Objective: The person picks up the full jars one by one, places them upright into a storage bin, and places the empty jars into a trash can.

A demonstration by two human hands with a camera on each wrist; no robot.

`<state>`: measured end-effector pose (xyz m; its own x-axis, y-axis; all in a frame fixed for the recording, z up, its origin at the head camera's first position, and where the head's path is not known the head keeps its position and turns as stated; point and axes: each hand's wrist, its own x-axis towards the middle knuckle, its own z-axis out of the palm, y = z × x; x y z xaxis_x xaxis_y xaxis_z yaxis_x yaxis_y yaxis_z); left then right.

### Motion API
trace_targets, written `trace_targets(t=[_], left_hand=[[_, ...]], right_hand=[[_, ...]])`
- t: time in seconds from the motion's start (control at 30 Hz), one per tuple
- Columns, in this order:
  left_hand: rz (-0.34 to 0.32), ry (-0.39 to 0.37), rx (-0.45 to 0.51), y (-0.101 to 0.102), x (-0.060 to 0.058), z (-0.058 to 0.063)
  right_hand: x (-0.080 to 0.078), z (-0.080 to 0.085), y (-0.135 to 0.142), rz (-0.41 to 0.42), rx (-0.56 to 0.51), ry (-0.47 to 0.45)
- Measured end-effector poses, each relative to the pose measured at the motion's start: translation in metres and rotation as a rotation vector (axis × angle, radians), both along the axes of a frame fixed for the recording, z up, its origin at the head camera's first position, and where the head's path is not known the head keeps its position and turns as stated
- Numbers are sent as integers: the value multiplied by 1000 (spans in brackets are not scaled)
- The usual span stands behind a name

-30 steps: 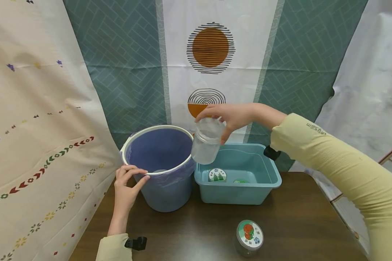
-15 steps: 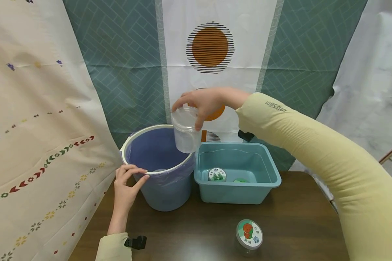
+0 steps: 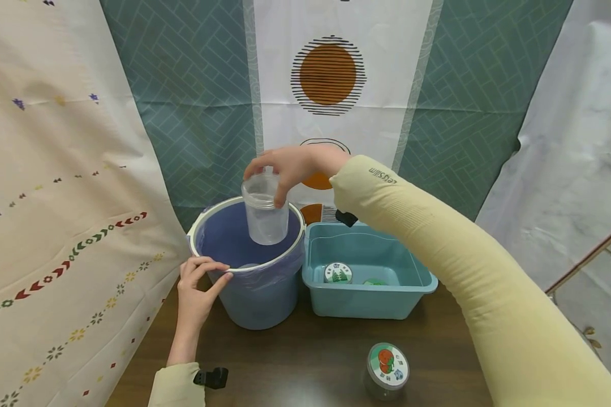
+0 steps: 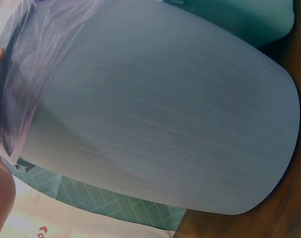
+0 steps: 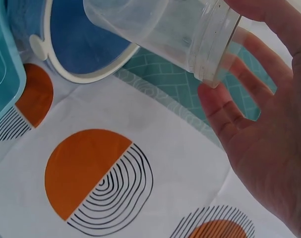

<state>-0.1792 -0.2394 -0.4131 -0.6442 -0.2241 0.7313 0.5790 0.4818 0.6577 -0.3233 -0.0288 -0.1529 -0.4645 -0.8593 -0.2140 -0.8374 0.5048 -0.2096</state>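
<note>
My right hand [image 3: 296, 165] grips a clear plastic jar [image 3: 266, 225] by its top end, thumb on one side and fingers on the other. The jar hangs upright, its bottom over the opening of a blue-grey trash can [image 3: 257, 310] lined with a thin purplish bag. In the right wrist view the jar [image 5: 155, 25] looks see-through and no contents show. My left hand [image 3: 196, 291] pinches the near left part of the can's white rim, fingers on top and thumb below. The can's side [image 4: 165, 109] fills the left wrist view. Something pale shows low inside the can.
Right of the can stands a teal tub [image 3: 366, 302] holding a jar with a green-and-white lid [image 3: 338, 273] and another green item [image 3: 375, 281]. A lidded jar with a tomato picture [image 3: 387, 368] stands on the dark wooden table [image 3: 295, 373]. Patterned cloths hang behind.
My right hand has carried the clear jar leftward, from above the tub's left edge to over the trash can's opening, with the jar now more upright. The left hand has stayed on the rim.
</note>
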Motion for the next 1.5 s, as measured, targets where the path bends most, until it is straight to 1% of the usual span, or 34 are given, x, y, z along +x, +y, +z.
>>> trace_targets(t=[0.2, 0.37, 0.5, 0.63, 0.77, 0.87, 1.3, 1.5], left_hand=[[-2, 1, 4, 1, 0, 0], [5, 1, -5, 2, 1, 1], [8, 4, -5, 2, 1, 2], [6, 6, -2, 2, 1, 3], [8, 8, -8, 2, 1, 3], [9, 8, -10, 2, 1, 3], [13, 7, -5, 2, 0, 2], [8, 4, -1, 1, 1, 2]], right_hand=[[-8, -7, -13, -36, -10, -24], [-11, -16, -19, -65, -59, -64], [-13, -26, -22, -66, -86, -50], [-15, -42, -24, -65, -99, -27], [-16, -56, -25, -64, -107, -31], [-17, -62, -26, -68, -120, -35], [-21, -67, -23, -94, -157, -34], [-21, -69, -19, -112, -138, -52]])
